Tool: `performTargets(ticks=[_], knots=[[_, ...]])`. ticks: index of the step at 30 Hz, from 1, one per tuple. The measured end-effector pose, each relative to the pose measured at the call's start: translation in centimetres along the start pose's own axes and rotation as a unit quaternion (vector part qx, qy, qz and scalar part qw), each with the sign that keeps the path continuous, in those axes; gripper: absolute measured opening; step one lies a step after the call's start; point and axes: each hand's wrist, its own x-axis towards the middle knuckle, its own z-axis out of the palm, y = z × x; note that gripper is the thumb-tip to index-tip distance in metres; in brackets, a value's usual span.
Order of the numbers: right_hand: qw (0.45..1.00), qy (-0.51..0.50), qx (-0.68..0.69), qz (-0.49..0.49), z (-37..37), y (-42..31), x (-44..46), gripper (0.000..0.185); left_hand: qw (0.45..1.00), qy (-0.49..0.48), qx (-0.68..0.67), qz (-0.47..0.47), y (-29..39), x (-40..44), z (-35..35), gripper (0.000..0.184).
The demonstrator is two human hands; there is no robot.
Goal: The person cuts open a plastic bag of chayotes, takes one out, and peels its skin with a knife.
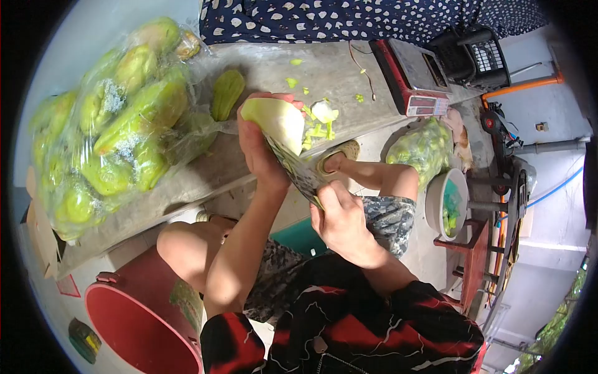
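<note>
My left hand [260,146] is wrapped around a pale, peeled green papaya [277,118] above the edge of the concrete ledge. My right hand [344,215] is closed around the handle of a knife [298,171]. Its broad, mottled blade slants up toward the lower side of the papaya; I cannot tell whether it is cutting in. Behind the papaya, green peelings [321,129] and a whitish scrap lie on the ledge. An unpeeled green papaya [228,93] rests left of my left hand, beside a clear plastic bag [124,124] full of them.
On the ledge [336,62] at right stands a red digital scale [411,78], near a black basket [476,59]. Below are a filled plastic bag [423,149], a white bucket [441,206] and a small reddish stool [470,255]. A red bin [140,311] stands lower left.
</note>
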Motion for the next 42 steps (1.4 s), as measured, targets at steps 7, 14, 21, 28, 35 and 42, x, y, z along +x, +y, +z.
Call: performTargets(ticks=[7, 14, 21, 28, 35, 42], knots=[[1.0, -0.015, -0.003, 0.004, 0.0, -0.3, 0.3, 0.024, 1.0, 0.023, -0.005, 0.007, 0.7, -0.1, 0.7, 0.057], [1.0, -0.012, -0.001, 0.011, 0.4, -0.3, 0.5, 0.023, 0.999, 0.05, 0.003, -0.005, 0.5, -0.1, 0.6, 0.054], [1.0, 0.0, -0.024, 0.012, 0.9, 0.2, 1.1, 0.021, 0.997, 0.059, -0.013, -0.046, 0.2, -1.0, 1.1, 0.055], [0.999, -0.002, -0.039, 0.018, 1.1, 0.0, 1.7, 0.021, 0.997, 0.062, -0.015, -0.035, -0.4, -0.9, 0.8, 0.05], [0.999, 0.012, -0.021, 0.021, 1.3, 0.0, 2.4, 0.019, 0.995, 0.057, 0.08, 0.024, -0.4, -1.0, 1.2, 0.049], [0.995, 0.011, 0.078, 0.065, -0.7, 0.3, 3.9, 0.014, 0.997, -0.025, 0.049, -0.062, 0.4, 0.6, -0.5, 0.053]])
